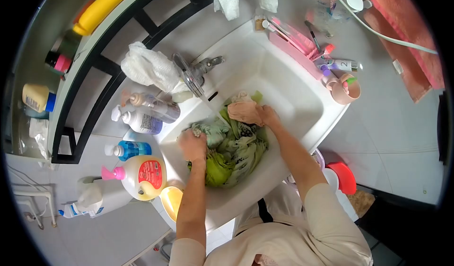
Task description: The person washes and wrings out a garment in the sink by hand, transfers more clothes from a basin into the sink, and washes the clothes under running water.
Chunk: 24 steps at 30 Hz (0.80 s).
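In the white sink [298,102] lies a heap of wet cloth: a bright green cloth [218,167], a pale green patterned cloth [248,155] and a peach cloth [245,112]. My left hand [193,146] is closed in a fist at the heap's left side, gripping an edge of light green fabric [213,132]. On the far right of the heap, my right hand [268,116] is closed on the peach cloth, its fingers partly hidden. Water runs from the metal faucet [191,76] onto the cloth between my hands.
Pump bottles, including a blue one [135,149] and a large yellow one [146,177], line the left. A yellow bowl [171,200] sits beside them. Along the right rim stand a pink toothbrush holder [295,53] and a cup [345,91]. A white cloth [151,67] hangs behind the faucet.
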Each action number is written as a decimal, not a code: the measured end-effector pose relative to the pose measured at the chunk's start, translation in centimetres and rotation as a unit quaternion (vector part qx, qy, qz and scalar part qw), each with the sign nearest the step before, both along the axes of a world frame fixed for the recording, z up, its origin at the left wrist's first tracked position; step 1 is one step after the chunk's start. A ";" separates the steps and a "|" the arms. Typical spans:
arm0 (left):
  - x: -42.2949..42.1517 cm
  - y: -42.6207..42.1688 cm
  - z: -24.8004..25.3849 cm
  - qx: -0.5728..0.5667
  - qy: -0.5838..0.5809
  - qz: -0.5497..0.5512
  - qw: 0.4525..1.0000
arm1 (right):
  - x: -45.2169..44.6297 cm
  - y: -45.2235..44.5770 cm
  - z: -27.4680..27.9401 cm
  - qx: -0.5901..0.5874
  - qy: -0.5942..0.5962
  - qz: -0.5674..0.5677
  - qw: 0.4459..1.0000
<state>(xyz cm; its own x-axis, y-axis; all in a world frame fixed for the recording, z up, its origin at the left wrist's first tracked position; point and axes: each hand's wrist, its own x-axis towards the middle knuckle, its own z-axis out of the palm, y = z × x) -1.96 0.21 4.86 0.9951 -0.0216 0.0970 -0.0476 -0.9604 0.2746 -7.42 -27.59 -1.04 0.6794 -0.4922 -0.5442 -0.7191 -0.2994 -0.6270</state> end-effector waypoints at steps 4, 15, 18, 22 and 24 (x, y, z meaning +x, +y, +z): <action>2.2 -2.4 2.0 0.176 -0.063 -0.169 0.968 | 1.5 -0.7 -0.8 -0.036 -0.071 -0.031 0.996; 5.0 -19.1 -8.8 -0.157 0.090 -0.194 0.964 | 2.6 -4.8 -1.1 0.224 0.007 -0.163 0.961; -0.7 -23.6 -3.1 -0.168 0.127 -0.166 0.963 | 3.1 -4.5 -6.6 0.400 -0.150 -0.303 0.852; -2.2 -23.4 -3.2 -0.270 -0.002 -0.275 0.923 | 1.9 -5.8 -4.7 0.636 -0.249 -0.224 0.695; -0.2 -21.3 -4.7 -0.166 0.034 -0.171 0.971 | 3.3 -3.6 -0.9 0.537 -0.182 -0.269 0.778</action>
<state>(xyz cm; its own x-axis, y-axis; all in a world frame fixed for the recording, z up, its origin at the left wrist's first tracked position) -2.15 -21.05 0.12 0.9398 -0.3298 0.0896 -0.3185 -0.7504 0.5792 -4.14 -31.17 -1.98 0.7372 -0.1522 -0.6583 -0.2756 0.8218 -0.4987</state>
